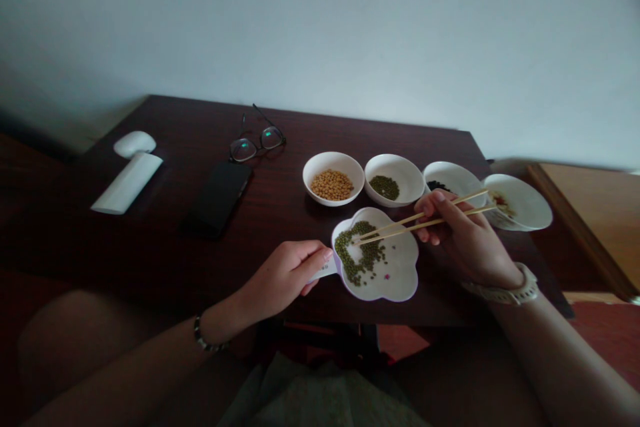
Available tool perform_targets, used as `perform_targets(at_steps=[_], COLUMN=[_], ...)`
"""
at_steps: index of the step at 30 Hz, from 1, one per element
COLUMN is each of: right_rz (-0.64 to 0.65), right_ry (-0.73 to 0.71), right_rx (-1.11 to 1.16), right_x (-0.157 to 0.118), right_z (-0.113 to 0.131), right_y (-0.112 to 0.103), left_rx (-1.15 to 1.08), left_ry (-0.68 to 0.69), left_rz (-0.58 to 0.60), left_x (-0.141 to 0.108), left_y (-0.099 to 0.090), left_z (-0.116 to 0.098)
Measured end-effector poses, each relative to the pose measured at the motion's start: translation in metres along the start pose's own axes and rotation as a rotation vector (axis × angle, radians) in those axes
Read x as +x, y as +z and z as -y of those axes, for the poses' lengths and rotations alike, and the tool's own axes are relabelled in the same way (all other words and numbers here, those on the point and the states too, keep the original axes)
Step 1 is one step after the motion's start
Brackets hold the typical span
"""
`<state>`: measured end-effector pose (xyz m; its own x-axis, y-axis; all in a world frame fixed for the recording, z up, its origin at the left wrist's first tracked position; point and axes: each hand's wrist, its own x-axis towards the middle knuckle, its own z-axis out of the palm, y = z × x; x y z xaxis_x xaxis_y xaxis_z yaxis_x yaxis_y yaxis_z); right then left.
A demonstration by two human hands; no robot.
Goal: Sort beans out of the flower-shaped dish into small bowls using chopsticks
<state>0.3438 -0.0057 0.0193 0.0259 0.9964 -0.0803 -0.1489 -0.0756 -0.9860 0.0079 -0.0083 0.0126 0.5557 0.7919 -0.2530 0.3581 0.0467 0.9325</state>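
My left hand [290,273] is closed on the short handle of a white, flower-shaped scoop [404,273] with a purple rim. Green mung beans [370,257] lie mostly along its left side, with a tiny pinkish bit near the front. In my right hand [463,240] is a pair of wooden chopsticks [415,221], their tips down among the beans. Whether the tips pinch anything is too small to tell. Behind the scoop stand a white bowl of soybeans [332,185] and a white bowl [407,177] with some mung beans.
Further right are a bowl [457,177] with dark beans, partly behind my right hand, and a bowl [533,207] with mixed reddish and pale bits. Glasses [257,145], a black phone [217,200] and a white, long-bodied object [129,183] lie leftward on the dark table [280,207]. A wall rises behind.
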Motion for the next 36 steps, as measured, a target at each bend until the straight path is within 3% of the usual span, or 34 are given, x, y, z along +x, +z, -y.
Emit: perform_targets(at_steps=[6, 15, 19, 28, 36], right_rz=[-0.056, -0.307, -0.356, -0.136, -0.092], right_ry=[-0.028, -0.242, -0.261, -0.046, -0.009], right_rx=[0.038, 0.208, 0.179, -0.034, -0.046], right_x=[0.000, 0.016, 0.016, 0.005, 0.004], right_z=[0.007, 0.016, 0.014, 0.012, 0.005], right_y=[-0.002, -0.047, -0.051, -0.019, -0.019], left_rx=[-0.007, 0.011, 0.004, 0.013, 0.005], left_ry=[-0.004, 0.009, 0.011, 0.013, 0.021], left_rz=[-0.001, -0.001, 0.002, -0.009, -0.003], left_x=[-0.002, -0.007, -0.008, -0.002, 0.000], left_y=[-0.001, -0.005, -0.005, -0.002, -0.001], left_z=[0.004, 0.015, 0.015, 0.008, 0.005])
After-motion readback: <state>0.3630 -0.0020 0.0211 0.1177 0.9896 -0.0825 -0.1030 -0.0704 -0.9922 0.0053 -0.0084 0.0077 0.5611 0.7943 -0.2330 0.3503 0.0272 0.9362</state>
